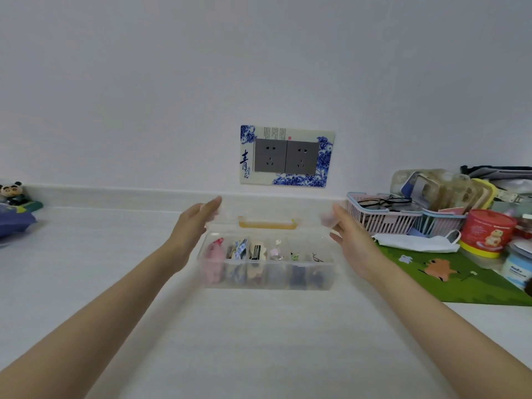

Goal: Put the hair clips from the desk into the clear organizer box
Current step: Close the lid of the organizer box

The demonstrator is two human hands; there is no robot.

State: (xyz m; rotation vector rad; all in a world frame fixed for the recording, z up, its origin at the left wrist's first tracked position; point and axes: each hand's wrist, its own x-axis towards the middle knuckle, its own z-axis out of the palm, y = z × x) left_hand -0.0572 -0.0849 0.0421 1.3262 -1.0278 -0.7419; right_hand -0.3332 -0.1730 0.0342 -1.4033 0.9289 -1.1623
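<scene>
The clear organizer box [328, 276] stands open on the white desk [259, 341], its row of compartments holding hair clips: a pink one [214, 250] at the left, a blue checked one [239, 249], a beige and black one [255, 251], and smaller ones to the right. Its clear lid [267, 208] stands upright at the back, with a yellow handle [267, 224]. My left hand [190, 226] holds the lid's left edge and my right hand [349, 234] holds its right edge; fingertips show blurred through the plastic.
A green mat [449, 277] lies at the right with a white face mask [417, 243], a pink basket [383, 218] holding glasses, a red tin [486, 231] and other clutter. A panda toy [14, 194] sits far left. A double wall socket [286, 156] is behind the box.
</scene>
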